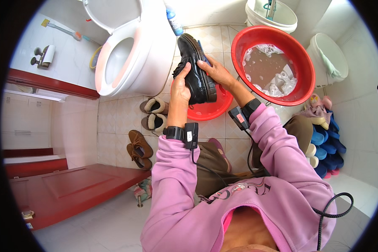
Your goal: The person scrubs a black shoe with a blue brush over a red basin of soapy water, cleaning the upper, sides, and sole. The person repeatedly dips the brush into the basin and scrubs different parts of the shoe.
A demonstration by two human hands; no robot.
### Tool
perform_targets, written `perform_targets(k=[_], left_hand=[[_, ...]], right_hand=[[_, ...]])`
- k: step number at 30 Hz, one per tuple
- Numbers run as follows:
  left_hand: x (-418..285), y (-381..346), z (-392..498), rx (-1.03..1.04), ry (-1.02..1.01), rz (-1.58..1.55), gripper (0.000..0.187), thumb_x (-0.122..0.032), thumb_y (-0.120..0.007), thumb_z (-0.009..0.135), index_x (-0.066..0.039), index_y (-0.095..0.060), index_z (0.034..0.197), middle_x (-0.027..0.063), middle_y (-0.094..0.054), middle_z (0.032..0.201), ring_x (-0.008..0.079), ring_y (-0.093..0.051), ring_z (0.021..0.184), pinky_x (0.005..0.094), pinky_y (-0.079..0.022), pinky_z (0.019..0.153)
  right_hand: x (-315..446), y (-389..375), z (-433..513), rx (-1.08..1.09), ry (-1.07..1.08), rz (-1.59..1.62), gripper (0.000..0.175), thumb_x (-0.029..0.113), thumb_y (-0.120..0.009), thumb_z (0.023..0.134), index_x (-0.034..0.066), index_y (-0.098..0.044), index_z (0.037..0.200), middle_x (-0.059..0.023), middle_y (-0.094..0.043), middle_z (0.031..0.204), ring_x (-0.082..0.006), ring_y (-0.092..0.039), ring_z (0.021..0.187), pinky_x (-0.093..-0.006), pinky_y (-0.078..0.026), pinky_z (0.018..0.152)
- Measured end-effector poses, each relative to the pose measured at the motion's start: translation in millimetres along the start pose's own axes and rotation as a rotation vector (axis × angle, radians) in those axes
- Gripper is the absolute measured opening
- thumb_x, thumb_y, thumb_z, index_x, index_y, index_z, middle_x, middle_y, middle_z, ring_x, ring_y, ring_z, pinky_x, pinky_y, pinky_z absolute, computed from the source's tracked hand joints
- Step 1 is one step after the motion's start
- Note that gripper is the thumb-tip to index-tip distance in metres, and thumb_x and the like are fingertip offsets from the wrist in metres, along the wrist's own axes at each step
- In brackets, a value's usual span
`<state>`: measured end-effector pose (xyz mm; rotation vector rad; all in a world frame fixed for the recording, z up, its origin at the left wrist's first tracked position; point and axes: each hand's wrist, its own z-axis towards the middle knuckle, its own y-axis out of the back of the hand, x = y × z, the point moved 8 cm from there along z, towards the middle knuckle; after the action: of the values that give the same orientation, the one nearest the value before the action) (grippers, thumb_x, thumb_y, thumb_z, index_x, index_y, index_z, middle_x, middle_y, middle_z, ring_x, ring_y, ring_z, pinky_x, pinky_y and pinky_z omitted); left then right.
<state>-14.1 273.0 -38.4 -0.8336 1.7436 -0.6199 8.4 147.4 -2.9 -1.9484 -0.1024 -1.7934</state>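
A wet, shiny black leather lace-up shoe (193,74) with a thick ridged sole is held up, toe pointing away from me. My left hand (181,86) grips the upper from the left, thumb lying along its side. On the sole side, my right hand (219,72) has its thumb over the shoe's edge. A blue object (200,46), mostly hidden behind the shoe, shows beside the right fingers; I cannot tell what it is. Below the shoe sits a small red basin (212,108), partly covered by it.
A large red basin (239,63) of murky, foamy water stands right, near white buckets (250,15). Left are a toilet (157,63), fleece-lined shoes (152,105), brown moccasins (141,143) and a red door (82,189). Blue slippers (318,137) are piled right. A blue bottle (174,23) stands behind.
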Motion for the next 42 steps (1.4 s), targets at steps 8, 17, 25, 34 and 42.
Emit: perform_targets(k=[8,17,25,34,42], left_hand=[[-21.8,46.8,14.9,-0.246,-0.255,-0.001,0.037,-0.012,-0.075,0.085,0.001,-0.062,0.118,0.0122,-0.068,0.110,0.0260,-0.067,0.093,0.0397,-0.057,0.082],[-12.0,43.8,18.6,-0.190,-0.192,0.018,0.027,-0.009,-0.074,0.084,0.002,-0.067,0.109,0.0118,-0.070,0.103,0.0244,-0.069,0.087,0.0368,-0.057,0.077],[-21.3,43.6,21.0,-0.219,-0.270,-0.009,0.028,-0.009,-0.074,0.084,0.001,-0.067,0.110,0.0104,-0.070,0.102,0.0235,-0.068,0.085,0.0357,-0.057,0.076],[-10.6,34.8,14.1,-0.121,-0.200,0.104,0.018,-0.008,-0.072,0.085,0.000,-0.069,0.101,0.0087,-0.071,0.096,0.0212,-0.069,0.082,0.0335,-0.057,0.075],[-22.7,39.2,18.8,-0.193,-0.322,0.162,0.024,-0.009,-0.071,0.086,-0.001,-0.067,0.108,0.0097,-0.071,0.099,0.0240,-0.069,0.085,0.0367,-0.057,0.078]], right_hand=[[10.7,13.7,-59.6,-0.211,0.420,-0.677,0.045,0.024,-0.058,0.095,0.0127,-0.053,0.138,-0.0167,-0.068,0.091,-0.0279,-0.068,0.081,-0.0368,-0.052,0.073],[9.5,-3.3,-48.0,-0.282,0.388,-1.104,0.037,0.022,-0.057,0.094,0.0176,-0.059,0.130,-0.0163,-0.065,0.084,-0.0381,-0.064,0.076,-0.0477,-0.049,0.066],[12.5,-5.2,-64.3,-0.224,0.424,-1.039,0.035,0.023,-0.059,0.092,0.0200,-0.062,0.127,-0.0153,-0.065,0.079,-0.0377,-0.064,0.071,-0.0484,-0.050,0.062],[20.0,6.9,-7.7,-0.370,0.452,-1.122,0.032,0.026,-0.055,0.095,0.0225,-0.063,0.125,-0.0168,-0.062,0.070,-0.0386,-0.061,0.064,-0.0511,-0.046,0.056],[-12.8,1.7,-93.0,-0.202,0.301,-1.116,0.039,0.018,-0.061,0.090,0.0223,-0.062,0.129,-0.0154,-0.065,0.080,-0.0363,-0.064,0.074,-0.0464,-0.049,0.062]])
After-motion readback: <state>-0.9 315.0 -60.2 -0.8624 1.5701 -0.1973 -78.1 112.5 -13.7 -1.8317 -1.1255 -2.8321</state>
